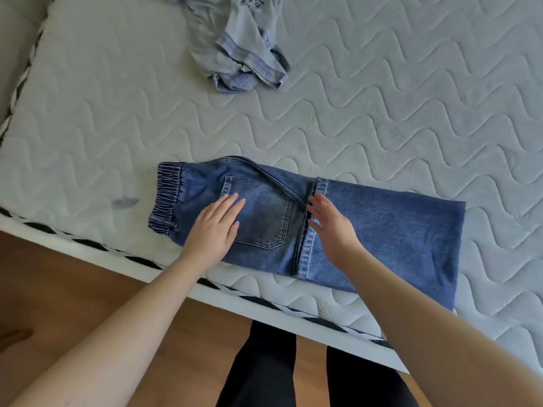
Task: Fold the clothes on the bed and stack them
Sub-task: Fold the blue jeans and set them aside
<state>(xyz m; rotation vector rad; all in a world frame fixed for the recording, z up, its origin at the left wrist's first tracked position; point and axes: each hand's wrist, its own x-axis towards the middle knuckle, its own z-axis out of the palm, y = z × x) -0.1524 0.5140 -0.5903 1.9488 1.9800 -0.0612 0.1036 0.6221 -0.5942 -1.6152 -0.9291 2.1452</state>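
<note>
Nearest me, at the near edge of the mattress [88, 118], lie the jeans [382, 230], and I take them as my landmark for everything else. They are doubled over lengthwise with the legs brought back on themselves, so the hem ends sit about midway along them, just right of the back pocket [261, 215]. The elastic waistband [166, 195] is at their left end and the folded bend at their right. I judge them about half folded: at least one more fold across looks needed before they make a compact bundle to start a stack.

My left hand [216, 227] lies flat on the jeans, fingers straight and close together, the fingertips over the left side of the pocket. It presses the cloth down and grips nothing. My right hand [330, 224] is on the jeans too, just right of the pocket, fingers extended and slightly spread, resting along the hem edge. I cannot tell whether its fingertips have begun to hook under that edge; no pinch shows.

Well beyond the jeans, toward the far side of the mattress, a pale grey-blue garment [244, 51] lies crumpled and untouched. That one is all left to do, and no stack exists yet as far as I can see.
</note>
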